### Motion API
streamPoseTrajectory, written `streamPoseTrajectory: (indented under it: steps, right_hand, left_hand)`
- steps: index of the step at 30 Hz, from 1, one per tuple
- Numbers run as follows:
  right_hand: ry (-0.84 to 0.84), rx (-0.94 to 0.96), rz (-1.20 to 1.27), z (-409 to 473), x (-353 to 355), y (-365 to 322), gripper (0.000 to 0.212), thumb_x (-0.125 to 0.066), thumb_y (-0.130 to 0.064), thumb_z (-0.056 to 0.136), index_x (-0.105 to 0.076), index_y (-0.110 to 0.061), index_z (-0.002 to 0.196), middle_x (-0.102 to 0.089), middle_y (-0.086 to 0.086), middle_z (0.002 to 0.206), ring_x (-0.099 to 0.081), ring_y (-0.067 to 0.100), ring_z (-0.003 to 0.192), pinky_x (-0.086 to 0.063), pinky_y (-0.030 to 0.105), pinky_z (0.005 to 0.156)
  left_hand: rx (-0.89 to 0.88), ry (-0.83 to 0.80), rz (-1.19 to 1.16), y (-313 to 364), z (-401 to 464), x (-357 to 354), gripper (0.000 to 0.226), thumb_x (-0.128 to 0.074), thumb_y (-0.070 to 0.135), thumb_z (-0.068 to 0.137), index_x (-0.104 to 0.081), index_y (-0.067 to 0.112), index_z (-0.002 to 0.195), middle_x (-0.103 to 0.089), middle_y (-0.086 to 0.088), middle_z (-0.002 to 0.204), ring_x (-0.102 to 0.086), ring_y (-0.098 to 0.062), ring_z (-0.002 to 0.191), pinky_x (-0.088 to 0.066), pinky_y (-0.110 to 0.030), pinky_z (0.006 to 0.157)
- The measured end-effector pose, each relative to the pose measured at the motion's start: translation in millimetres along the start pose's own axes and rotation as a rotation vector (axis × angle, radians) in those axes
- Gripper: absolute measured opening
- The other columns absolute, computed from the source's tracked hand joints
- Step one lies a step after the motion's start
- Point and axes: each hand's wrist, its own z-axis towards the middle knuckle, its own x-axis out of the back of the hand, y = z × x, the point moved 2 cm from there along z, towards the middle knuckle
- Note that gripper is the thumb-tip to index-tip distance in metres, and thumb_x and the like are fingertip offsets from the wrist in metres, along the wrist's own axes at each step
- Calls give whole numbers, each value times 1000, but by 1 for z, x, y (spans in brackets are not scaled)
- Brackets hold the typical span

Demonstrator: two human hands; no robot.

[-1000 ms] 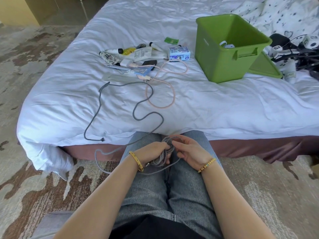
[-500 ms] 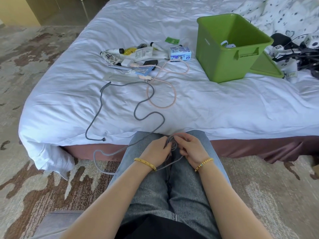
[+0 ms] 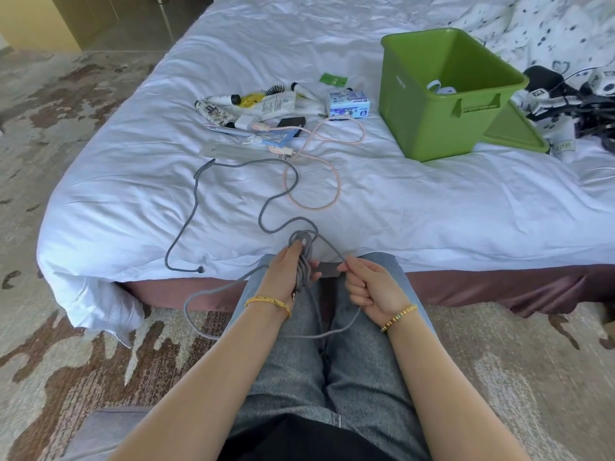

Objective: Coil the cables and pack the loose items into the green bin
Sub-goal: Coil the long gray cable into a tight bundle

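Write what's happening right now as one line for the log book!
step: coiling grey cable | left hand: holds coil | right hand: pinches free strand | pink cable: loose on bed | green bin: on bed, open

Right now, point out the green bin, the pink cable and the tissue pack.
green bin (image 3: 429, 128): head view, on its front wall.
pink cable (image 3: 337, 186): head view, on its big loop.
tissue pack (image 3: 349, 103): head view, on its top face.

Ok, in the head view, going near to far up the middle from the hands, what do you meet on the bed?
Left hand holding the grey cable coil → pink cable → blue tissue pack → green packet.
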Motion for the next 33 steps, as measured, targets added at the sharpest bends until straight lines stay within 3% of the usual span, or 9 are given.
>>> streamPoseTrajectory:
  steps: [4,9,13,17,23,26,28,30,33]
  right_hand:
    - [-88,-152,-196,-2,-8,3,47,-48,-41,92,-55,-11,57,-32,-6,38,-26,5,31,-26,14,33]
    - [-231,-286,-414,-2,-15,11,57,-42,-53,91,-57,-14,52,-31,-8,36,-28,6,31,-36,17,38]
    - [-243,-292,-433,-3,-15,14,51,-46,-51,89,-62,-14,59,-30,-8,41,-24,5,34,-25,16,35]
    - [-277,-251,-371,-3,-12,12,38,-46,-38,94,-69,-12,77,-30,-9,45,-22,3,37,-21,14,34]
    - [-92,-67,-97,-5,-5,0,23,-47,-18,95,-63,-3,87,-27,-12,37,-25,1,30,-44,18,37]
    - [30,50,127,-2,1,-3,19,-44,-12,95,-57,-6,82,-28,-11,37,-23,0,28,-26,12,30]
    - [47,89,230,-1,3,-3,20,-41,-9,96,-56,-7,82,-30,-10,39,-24,0,30,-16,9,30]
    - [51,120,291,0,5,-4,20,-40,-6,95,-56,-8,84,-38,-6,42,-29,2,32,-16,10,31]
    - [33,164,324,-1,7,-5,21,-40,-3,93,-58,-10,87,-59,-2,55,-44,5,43,-25,13,34]
  left_hand:
    - [44,-52,-211,6,1,-11,21,-37,31,100,-52,18,98,-68,-7,89,-65,-20,79,-56,-30,68]
    - [54,16,-228,16,6,-13,31,-35,39,99,-47,11,106,-56,-5,65,-53,-10,38,-54,-24,47]
    - [-49,5,-3,16,10,-10,23,-43,32,98,-47,14,83,-42,0,49,-37,-10,38,-39,-19,40]
    - [-74,54,199,12,17,-2,14,-48,21,94,-45,16,81,-43,-3,62,-41,-10,45,-39,-19,38]
    - [-184,254,483,16,26,25,14,-40,24,92,-37,23,79,-45,-4,60,-45,-20,47,-39,-29,55]
    - [-206,198,603,17,25,30,17,-37,19,94,-34,23,77,-44,-4,62,-43,-19,46,-41,-24,45]
    - [-155,103,711,15,23,28,16,-37,19,93,-35,22,78,-48,-6,67,-44,-21,48,-43,-27,51]
    - [-93,-32,815,12,19,22,8,-39,20,92,-41,18,84,-54,-6,71,-47,-20,52,-44,-29,56]
    - [32,-286,964,8,11,10,13,-39,17,91,-47,7,92,-56,-11,73,-50,-8,46,-40,-16,39]
